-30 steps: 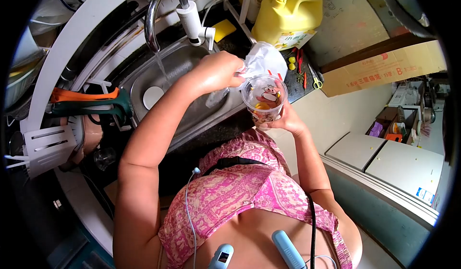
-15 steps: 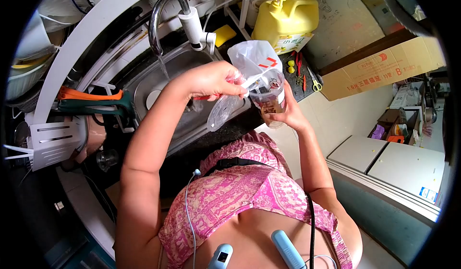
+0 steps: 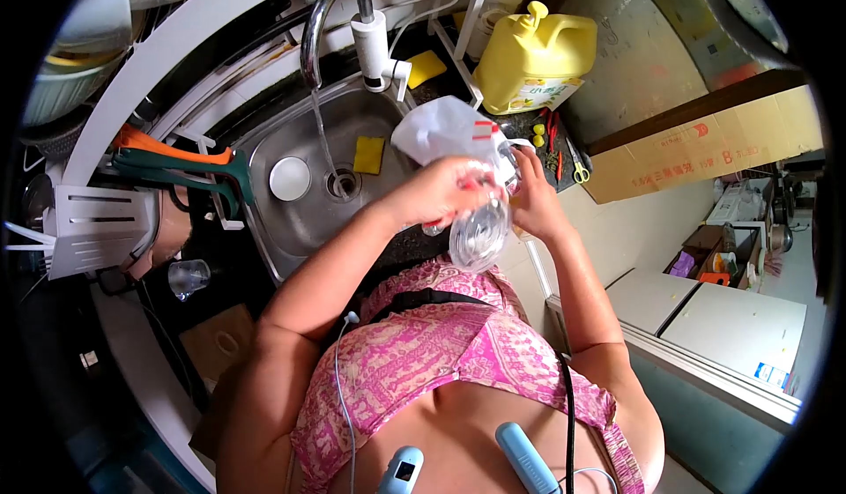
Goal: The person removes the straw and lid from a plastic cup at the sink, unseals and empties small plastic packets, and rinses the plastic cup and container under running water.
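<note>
Nearest to my camera, past the pink-and-cream patterned dress (image 3: pixel 414 353), both forearms reach forward from bent elbows and meet in front of the waist, the left slanting inward, the right running straighter out. I judge the step in hand to be handling a drinks cup and what goes with it. The left hand (image 3: pixel 436 194) is turned back-up with its fingers drawn together, pinching what looks like the edge of a clear, ridged, rounded plastic piece (image 3: pixel 480 243), probably a lid, which hangs below the fingertips toward the body. The right hand (image 3: pixel 539 205) stands on edge, fingers pointing away and curved around the clear plastic cup with dark print (image 3: pixel 508 166); its thumb is hidden from me, so how firmly it holds I cannot tell. The cup sits between the hands, largely screened by them. Just beyond, a translucent white plastic bag with red marks (image 3: pixel 436 131) bunches against the left knuckles; whether that hand grips it too, I can't make out. To my eye the next move calls for a steady cup in the right while the left keeps lid and bag from tangling. Farther out, water runs from the arched chrome faucet (image 3: pixel 311 49) into the stainless-steel sink (image 3: pixel 282 141), and the yellow plastic jug (image 3: pixel 538 62) stands behind.
</note>
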`<move>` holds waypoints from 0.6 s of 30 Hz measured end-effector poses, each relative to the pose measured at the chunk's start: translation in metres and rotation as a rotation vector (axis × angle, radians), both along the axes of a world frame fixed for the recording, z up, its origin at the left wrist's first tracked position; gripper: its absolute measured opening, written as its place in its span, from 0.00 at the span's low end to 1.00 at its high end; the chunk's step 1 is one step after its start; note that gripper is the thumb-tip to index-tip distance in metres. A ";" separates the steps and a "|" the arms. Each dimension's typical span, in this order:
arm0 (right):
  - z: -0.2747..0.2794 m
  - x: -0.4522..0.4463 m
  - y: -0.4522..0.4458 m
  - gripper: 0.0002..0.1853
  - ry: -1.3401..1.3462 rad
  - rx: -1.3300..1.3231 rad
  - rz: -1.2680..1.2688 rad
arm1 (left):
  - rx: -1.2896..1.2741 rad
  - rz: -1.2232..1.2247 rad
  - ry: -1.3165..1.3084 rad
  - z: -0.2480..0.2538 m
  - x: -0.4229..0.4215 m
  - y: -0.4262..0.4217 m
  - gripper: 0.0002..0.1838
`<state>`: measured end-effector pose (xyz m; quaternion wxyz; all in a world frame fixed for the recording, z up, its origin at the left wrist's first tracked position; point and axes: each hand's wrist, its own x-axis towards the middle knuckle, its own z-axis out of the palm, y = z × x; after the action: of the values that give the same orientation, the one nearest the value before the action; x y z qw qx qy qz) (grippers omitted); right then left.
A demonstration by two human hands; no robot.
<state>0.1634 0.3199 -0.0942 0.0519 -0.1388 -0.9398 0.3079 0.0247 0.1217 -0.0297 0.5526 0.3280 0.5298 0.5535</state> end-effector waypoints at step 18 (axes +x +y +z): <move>0.056 -0.008 0.030 0.32 -0.167 -0.105 -0.253 | 0.031 -0.345 -0.101 -0.032 0.017 0.010 0.09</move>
<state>0.1552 0.3497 -0.0384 0.0044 -0.2837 -0.8984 0.3351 0.0416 0.1314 -0.0620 0.6601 0.3942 0.4286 0.4746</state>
